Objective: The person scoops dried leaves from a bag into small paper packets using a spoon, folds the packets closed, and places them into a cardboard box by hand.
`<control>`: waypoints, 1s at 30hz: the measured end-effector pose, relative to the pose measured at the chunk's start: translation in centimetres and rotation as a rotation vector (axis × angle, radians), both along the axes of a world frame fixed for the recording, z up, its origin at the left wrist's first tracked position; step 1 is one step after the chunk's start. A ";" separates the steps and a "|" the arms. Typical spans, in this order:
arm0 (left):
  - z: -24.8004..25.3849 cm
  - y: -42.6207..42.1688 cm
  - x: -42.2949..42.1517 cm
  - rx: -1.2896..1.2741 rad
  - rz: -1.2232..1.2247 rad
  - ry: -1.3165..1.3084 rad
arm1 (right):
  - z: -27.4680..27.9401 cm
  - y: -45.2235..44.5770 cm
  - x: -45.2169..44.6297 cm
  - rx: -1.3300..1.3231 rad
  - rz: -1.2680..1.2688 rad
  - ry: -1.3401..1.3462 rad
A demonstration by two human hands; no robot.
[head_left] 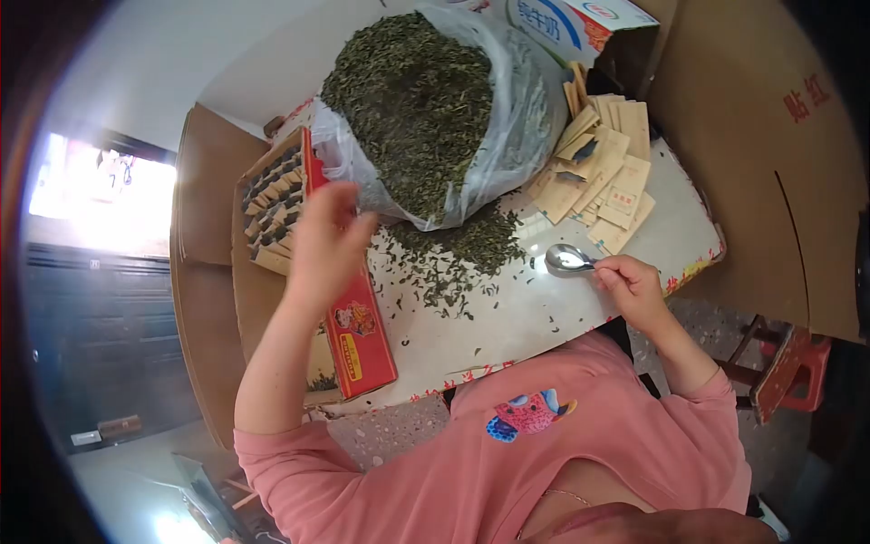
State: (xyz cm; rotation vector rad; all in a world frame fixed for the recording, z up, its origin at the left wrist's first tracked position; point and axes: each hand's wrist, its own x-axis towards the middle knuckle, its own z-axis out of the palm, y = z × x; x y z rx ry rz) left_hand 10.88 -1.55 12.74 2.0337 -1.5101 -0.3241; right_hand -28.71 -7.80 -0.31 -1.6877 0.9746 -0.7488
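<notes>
My right hand (632, 288) grips the handle of a metal spoon (568, 258), whose bowl is over the white table (544, 308). My left hand (328, 238) is raised over the edge of a red box (358, 331), fingers apart, with nothing visible in it. Behind that hand, small paper packets (272, 204) with dark tops stand in rows inside the box. A large clear plastic bag (526, 109) holds a heap of dried green leaves (417, 109). Loose leaves (462, 254) lie spilled in front of the bag. Flat paper packets (621, 195) are piled right of the bag.
Cardboard panels (213, 272) stand along the left side, and a large cardboard sheet (761, 181) rises at the right. A milk carton box (580, 27) is behind the packets. A red stool (807, 372) stands on the floor at the right.
</notes>
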 end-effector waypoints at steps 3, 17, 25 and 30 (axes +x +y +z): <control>0.2 -2.5 -7.5 0.284 -0.284 0.158 | 1.2 -0.2 -1.0 -0.148 -0.016 0.023; -9.6 -8.6 -26.2 0.253 -0.403 0.064 | -0.8 -3.7 -8.7 -0.247 -0.674 0.105; -12.3 -7.9 -26.5 0.136 -0.335 -0.003 | -0.2 -4.4 -7.4 -0.611 -0.461 0.358; -11.4 -6.2 -23.3 0.235 -0.377 -0.075 | 0.2 -0.9 -6.4 -0.587 -0.325 0.337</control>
